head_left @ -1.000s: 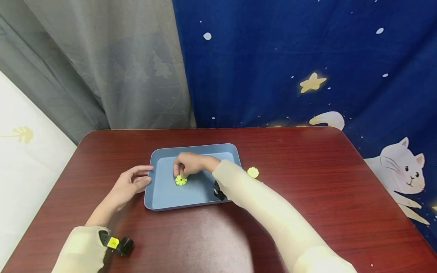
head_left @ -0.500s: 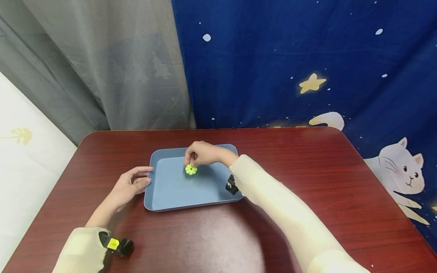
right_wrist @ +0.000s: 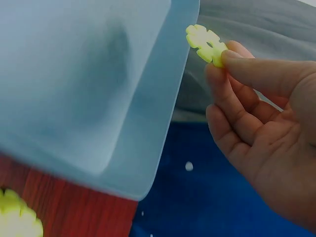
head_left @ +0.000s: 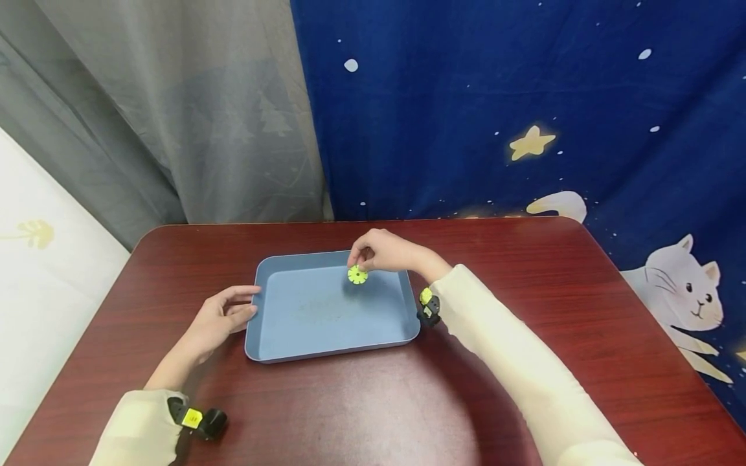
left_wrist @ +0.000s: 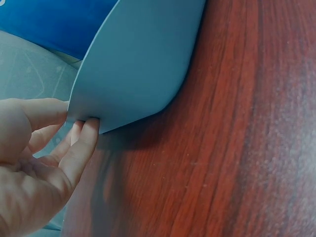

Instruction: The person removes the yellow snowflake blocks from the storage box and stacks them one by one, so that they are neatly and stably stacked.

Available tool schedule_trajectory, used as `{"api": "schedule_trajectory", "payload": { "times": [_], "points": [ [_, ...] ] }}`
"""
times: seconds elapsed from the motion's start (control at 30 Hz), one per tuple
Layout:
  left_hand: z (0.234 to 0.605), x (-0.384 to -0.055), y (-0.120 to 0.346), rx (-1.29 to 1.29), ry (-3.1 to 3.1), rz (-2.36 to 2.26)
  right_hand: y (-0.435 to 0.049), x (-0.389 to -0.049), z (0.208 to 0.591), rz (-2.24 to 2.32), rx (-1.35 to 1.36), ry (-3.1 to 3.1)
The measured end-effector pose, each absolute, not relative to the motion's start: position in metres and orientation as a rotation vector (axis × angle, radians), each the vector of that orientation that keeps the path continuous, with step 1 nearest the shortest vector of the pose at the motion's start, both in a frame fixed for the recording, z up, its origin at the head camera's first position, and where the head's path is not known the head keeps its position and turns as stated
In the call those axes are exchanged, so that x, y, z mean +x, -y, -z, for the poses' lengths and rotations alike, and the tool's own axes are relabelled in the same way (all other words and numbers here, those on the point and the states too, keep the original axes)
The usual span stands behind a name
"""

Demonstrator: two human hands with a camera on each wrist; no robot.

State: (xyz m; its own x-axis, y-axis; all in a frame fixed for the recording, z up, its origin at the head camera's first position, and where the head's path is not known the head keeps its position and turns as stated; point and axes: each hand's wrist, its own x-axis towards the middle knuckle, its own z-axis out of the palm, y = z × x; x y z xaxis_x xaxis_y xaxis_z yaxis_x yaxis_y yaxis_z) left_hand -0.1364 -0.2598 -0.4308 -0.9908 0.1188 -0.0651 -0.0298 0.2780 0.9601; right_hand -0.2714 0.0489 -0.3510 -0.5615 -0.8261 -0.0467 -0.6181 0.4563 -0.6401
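Note:
My right hand pinches a yellow-green notched interlocking disc between thumb and fingertips. In the head view it hangs over the far right part of the blue tray, casting a soft shadow on the tray floor. From the right wrist, the disc overlaps the tray's long wall. At the tray's left side, my left hand holds the edge, one digit at the rim and other fingertips against the outer wall.
More yellow-green discs show at the right wrist view's lower left, outside the tray. The tray rests on a dark red wooden table. Grey and blue curtains hang behind the table.
My right hand has lifted the disc from the tray's middle and moved it right and toward the far edge. My left hand has stayed at the tray's left side.

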Motion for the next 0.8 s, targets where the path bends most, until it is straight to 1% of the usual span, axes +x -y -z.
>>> {"api": "schedule_trajectory", "payload": {
  "times": [0.3, 0.8],
  "points": [
    [0.433, -0.136, 0.260, 0.087, -2.428, -1.809, -0.083, -0.269, 0.346, 0.835, -1.155, -2.414],
    [0.433, -0.137, 0.260, 0.084, -2.415, -1.818, -0.131, -0.271, 0.356, 0.914, -1.084, -2.508]
  ]
}}
